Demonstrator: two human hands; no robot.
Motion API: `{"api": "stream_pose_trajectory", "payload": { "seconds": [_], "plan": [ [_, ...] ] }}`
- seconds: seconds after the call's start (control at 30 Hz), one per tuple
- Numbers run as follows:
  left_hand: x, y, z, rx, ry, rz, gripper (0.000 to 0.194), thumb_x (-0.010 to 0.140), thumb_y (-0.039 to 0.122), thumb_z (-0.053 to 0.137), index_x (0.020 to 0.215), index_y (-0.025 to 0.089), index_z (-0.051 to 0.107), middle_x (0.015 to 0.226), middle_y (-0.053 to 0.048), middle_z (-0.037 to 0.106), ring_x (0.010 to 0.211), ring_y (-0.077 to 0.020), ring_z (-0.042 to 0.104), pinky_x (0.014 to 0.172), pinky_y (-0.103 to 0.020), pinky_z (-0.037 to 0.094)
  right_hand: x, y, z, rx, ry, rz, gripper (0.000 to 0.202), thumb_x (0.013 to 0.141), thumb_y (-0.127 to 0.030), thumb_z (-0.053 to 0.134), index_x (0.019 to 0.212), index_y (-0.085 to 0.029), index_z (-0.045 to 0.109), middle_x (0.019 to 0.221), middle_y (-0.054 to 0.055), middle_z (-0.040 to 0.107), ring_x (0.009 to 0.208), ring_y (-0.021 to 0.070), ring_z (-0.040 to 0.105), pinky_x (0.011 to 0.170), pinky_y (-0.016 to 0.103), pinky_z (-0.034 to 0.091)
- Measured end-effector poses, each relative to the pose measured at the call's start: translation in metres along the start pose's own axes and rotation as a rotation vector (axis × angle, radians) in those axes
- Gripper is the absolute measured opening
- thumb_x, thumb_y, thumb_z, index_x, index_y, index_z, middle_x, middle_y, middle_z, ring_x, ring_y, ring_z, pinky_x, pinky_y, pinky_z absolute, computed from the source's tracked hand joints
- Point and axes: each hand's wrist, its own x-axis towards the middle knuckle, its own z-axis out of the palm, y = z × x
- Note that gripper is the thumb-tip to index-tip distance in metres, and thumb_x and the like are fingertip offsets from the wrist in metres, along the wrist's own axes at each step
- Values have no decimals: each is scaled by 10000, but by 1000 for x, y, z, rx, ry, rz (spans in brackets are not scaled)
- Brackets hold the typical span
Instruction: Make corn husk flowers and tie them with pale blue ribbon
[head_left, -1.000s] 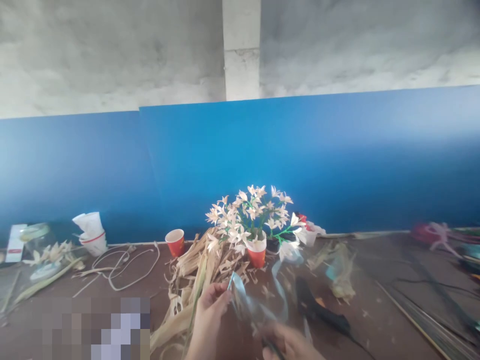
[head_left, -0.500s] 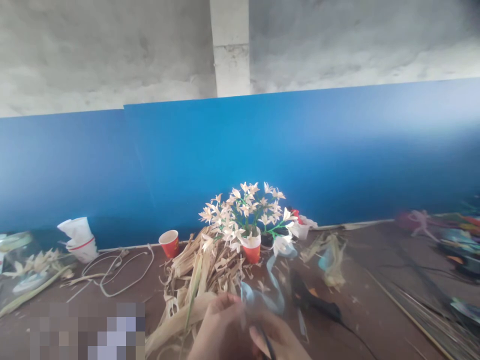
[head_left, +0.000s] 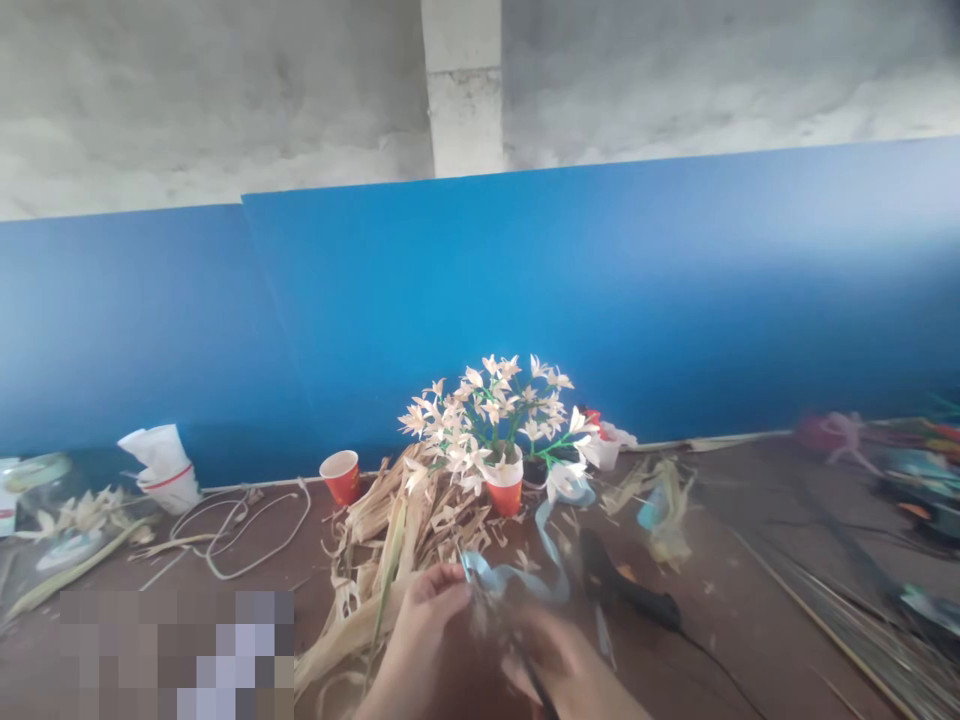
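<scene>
My left hand point(head_left: 429, 620) is closed in a pinch, thumb against fingers, at the end of a light blue ribbon point(head_left: 553, 580). The ribbon runs back beside a red paper cup point(head_left: 505, 497) that holds a bunch of pale flowers point(head_left: 491, 410) on green stems. My right hand point(head_left: 559, 645), smeared by motion, is closed around a thin black-handled tool point(head_left: 534, 682) whose working end is blurred. Something pale and indistinct lies between the hands. Beneath and behind my left hand spread dried corn husks point(head_left: 379, 510).
On the right rests a black corded tool point(head_left: 634, 590), probably a glue gun. Thin sticks point(head_left: 847, 620) lie farther right. A second red cup point(head_left: 341, 478), a white cable point(head_left: 217, 550) and a white cup with paper point(head_left: 169, 485) stand left. A blue panel point(head_left: 450, 290) closes the back.
My left hand has moved slightly left and up, with the ribbon's near end shifting along. My right hand has moved a little right, so the gap between the hands is wider.
</scene>
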Motion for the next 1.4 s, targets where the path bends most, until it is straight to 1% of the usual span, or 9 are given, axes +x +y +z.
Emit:
{"api": "stream_pose_trajectory", "payload": {
  "seconds": [0.07, 0.13, 0.3, 0.5, 0.7, 0.8, 0.93, 1.1, 1.4],
  "plan": [
    [-2, 3, 2, -39, -18, -12, 187, 533, 162, 746, 634, 138, 590, 523, 32, 589, 461, -65, 485, 491, -174, 349, 4, 5, -1, 28, -34, -6, 395, 684, -432, 640, 958, -154, 576, 643, -35, 503, 456, 52, 415, 398, 154, 342],
    [-4, 5, 4, -81, -55, -36, 194, 534, 159, 751, 634, 140, 586, 540, 29, 588, 469, -67, 489, 492, -175, 356, 7, 8, -2, 38, -62, -35, 376, 692, -421, 642, 949, -154, 580, 635, -41, 488, 463, 52, 403, 401, 153, 353],
    [-6, 5, 4, -135, -126, -77, 177, 560, 148, 740, 647, 138, 586, 559, 15, 583, 494, -79, 506, 514, -187, 374, 6, 3, -7, 10, -89, -96, 357, 703, -409, 640, 992, -209, 577, 693, -24, 545, 552, 101, 510, 501, 194, 439],
    [-7, 5, 3, -100, -128, -54, 194, 544, 103, 737, 635, 143, 571, 611, 14, 596, 556, -83, 531, 555, -183, 389, 6, 0, -11, -156, -53, -173, 284, 697, -334, 649, 958, -242, 585, 681, -23, 582, 639, 152, 595, 675, 246, 486],
    [-5, 7, 1, -101, -114, -109, 210, 583, 217, 747, 630, 154, 552, 524, 21, 582, 461, -77, 501, 481, -184, 364, 5, -1, -14, -252, -3, -186, 258, 694, -292, 634, 946, -266, 589, 667, -22, 610, 633, 173, 611, 693, 269, 493],
    [-4, 7, -1, -99, -102, -102, 211, 608, 252, 741, 644, 145, 563, 534, 11, 592, 467, -78, 519, 492, -184, 377, 2, -7, -15, -277, 2, -195, 247, 698, -282, 624, 942, -257, 598, 661, -20, 614, 641, 176, 613, 700, 268, 492],
    [-4, 9, -2, -85, -88, -96, 200, 601, 235, 748, 627, 133, 577, 566, -1, 612, 497, -80, 545, 519, -184, 401, 1, -12, -17, -274, -9, -200, 244, 692, -282, 633, 932, -246, 612, 656, -21, 618, 669, 181, 614, 708, 268, 491],
    [-3, 10, -5, -92, -132, -106, 159, 593, 193, 741, 618, 126, 599, 554, -3, 618, 493, -72, 538, 517, -172, 401, 0, -13, -18, -238, -5, -190, 261, 700, -300, 633, 944, -206, 623, 683, -12, 630, 730, 174, 613, 732, 253, 482],
    [2, 5, -11, -79, -109, -101, 166, 603, 165, 744, 595, 126, 583, 544, -15, 636, 473, -65, 536, 485, -152, 389, -2, -18, -19, -206, -28, -173, 232, 682, -294, 643, 905, -228, 645, 684, -11, 638, 721, 191, 616, 741, 270, 482]
  ]
}}
